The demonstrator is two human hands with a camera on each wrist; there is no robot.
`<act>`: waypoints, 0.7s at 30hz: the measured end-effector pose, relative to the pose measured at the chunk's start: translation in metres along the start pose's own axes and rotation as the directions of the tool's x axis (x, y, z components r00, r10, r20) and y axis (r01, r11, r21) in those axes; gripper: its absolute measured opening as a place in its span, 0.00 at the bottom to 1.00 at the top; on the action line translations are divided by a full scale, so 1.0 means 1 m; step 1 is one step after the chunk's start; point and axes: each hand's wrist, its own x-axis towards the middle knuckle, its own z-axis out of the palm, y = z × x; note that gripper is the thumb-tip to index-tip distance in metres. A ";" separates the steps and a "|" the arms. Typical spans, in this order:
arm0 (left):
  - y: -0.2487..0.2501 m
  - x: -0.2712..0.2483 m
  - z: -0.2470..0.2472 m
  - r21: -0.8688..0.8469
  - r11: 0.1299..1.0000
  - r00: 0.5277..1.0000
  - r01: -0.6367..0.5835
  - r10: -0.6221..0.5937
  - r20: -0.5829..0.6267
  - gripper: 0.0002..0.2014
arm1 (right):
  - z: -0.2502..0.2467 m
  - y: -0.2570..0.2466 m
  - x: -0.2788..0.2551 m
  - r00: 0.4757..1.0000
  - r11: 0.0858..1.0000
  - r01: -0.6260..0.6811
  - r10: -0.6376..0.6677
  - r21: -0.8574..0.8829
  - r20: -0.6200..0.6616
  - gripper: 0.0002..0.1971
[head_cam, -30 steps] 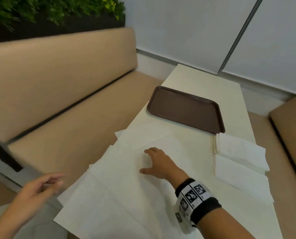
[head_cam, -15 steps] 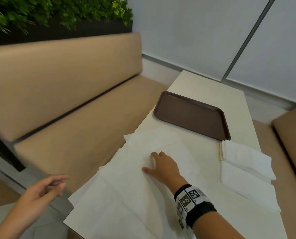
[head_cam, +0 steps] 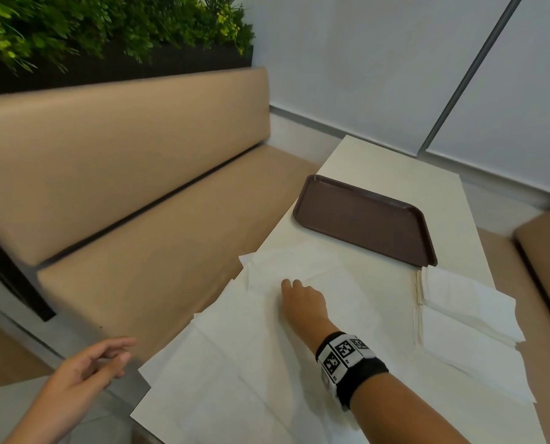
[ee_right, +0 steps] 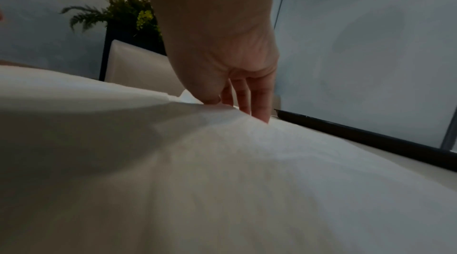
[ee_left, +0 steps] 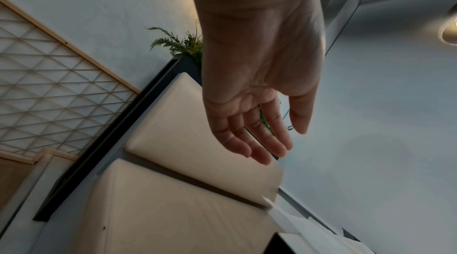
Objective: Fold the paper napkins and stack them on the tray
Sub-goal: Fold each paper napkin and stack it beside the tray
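Note:
Several large unfolded white napkins point(head_cam: 235, 363) lie overlapping on the near half of the cream table point(head_cam: 395, 168). My right hand point(head_cam: 288, 285) rests on the topmost napkin point(ee_right: 247, 160); in the right wrist view its thumb and fingertips point(ee_right: 259, 113) meet on the paper and pinch it. The brown tray point(head_cam: 363, 219) lies bare beyond the hand, its dark rim point(ee_right: 358, 137) just past the fingers. My left hand point(head_cam: 100, 363) hovers off the table's left edge, fingers point(ee_left: 264, 152) relaxed and holding nothing.
A stack of folded white napkins point(head_cam: 466, 315) sits on the table's right side, just near of the tray. A tan bench point(head_cam: 139, 251) runs along the left, with a planter point(head_cam: 107, 27) behind it. Another tan seat point(head_cam: 549, 251) stands at the right.
My right hand's thumb, stretched out to the left before, has drawn in under the curled fingers on the napkin. The left hand has drifted slightly toward the table.

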 end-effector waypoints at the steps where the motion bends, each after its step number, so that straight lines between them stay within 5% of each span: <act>1: 0.002 0.000 -0.001 -0.001 1.000 1.000 0.002 -0.002 -0.003 0.10 | -0.003 0.004 0.001 1.000 1.000 0.002 -0.002 0.010 -0.016 0.09; 7: 0.025 0.000 -0.006 0.021 0.998 0.997 -0.056 0.055 0.045 0.11 | -0.036 0.025 0.000 0.973 0.925 -0.132 0.190 0.356 -0.132 0.06; 10: 0.060 0.006 0.004 0.036 0.992 0.990 -0.122 0.119 0.076 0.08 | -0.075 0.047 -0.013 0.934 0.791 -0.048 0.252 0.609 -0.254 0.08; 13: 0.094 0.019 0.035 0.020 0.980 0.968 -0.197 0.191 0.163 0.15 | -0.118 0.067 -0.042 0.900 0.540 0.102 0.309 0.836 -0.309 0.10; 15: 0.119 0.024 0.067 -0.053 0.982 0.941 -0.180 0.188 0.280 0.24 | -0.140 0.079 -0.066 0.889 0.267 0.154 0.383 0.951 -0.251 0.10; 18: 0.149 0.027 0.120 -0.227 0.974 0.863 -0.018 0.130 0.488 0.52 | -0.151 0.096 -0.100 0.895 -0.139 0.185 0.433 0.973 -0.108 0.08; 21: 0.172 0.029 0.163 -0.421 0.898 0.773 0.131 0.173 0.611 0.57 | -0.140 0.107 -0.129 0.887 -0.343 0.188 0.462 0.920 -0.009 0.08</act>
